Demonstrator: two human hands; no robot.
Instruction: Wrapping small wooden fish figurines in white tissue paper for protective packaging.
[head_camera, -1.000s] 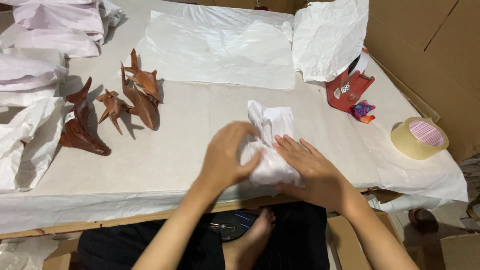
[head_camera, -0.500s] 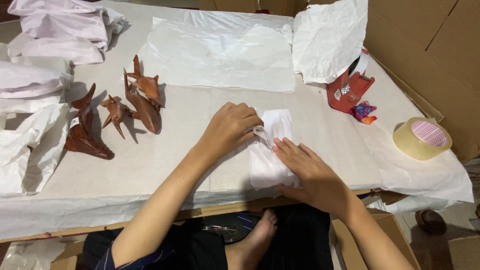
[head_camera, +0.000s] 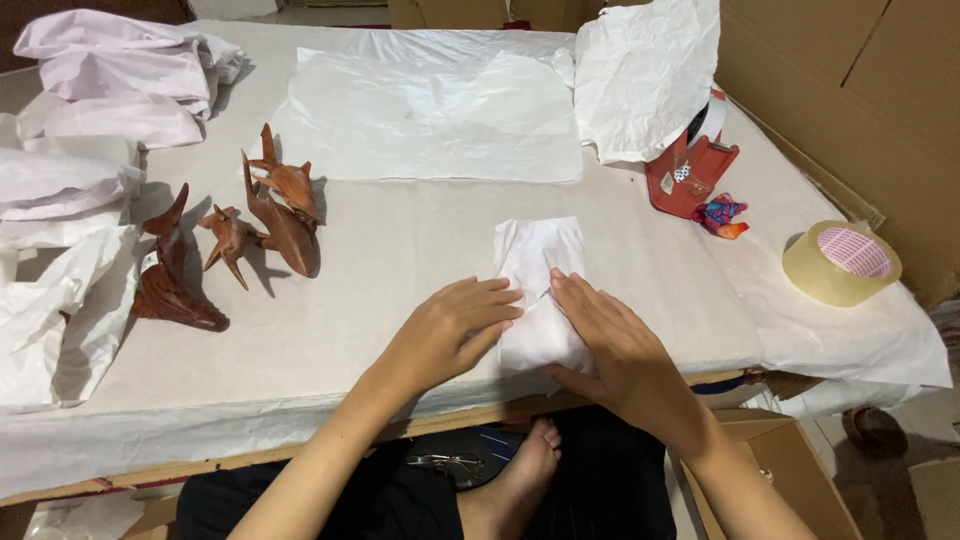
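A small bundle wrapped in white paper (head_camera: 540, 262) lies on the paper-covered table (head_camera: 380, 250) near its front edge. My left hand (head_camera: 450, 330) lies flat against the bundle's left side, fingers pressing on the paper. My right hand (head_camera: 612, 340) rests flat on its right side and lower end. Both hands touch the bundle; what the paper wraps is hidden.
Brown wooden dolphin carvings (head_camera: 270, 205) and a larger carving (head_camera: 170, 270) stand at the left. Crumpled white paper (head_camera: 80, 120) lies at the far left, flat sheets (head_camera: 430, 115) at the back. A red tape dispenser (head_camera: 690, 170), a tape roll (head_camera: 842, 262) and cardboard boxes (head_camera: 850, 90) are at the right.
My left hand has slid from the top of the bundle down to its left side. My right hand moved up onto its right side, and the paper lies flatter.
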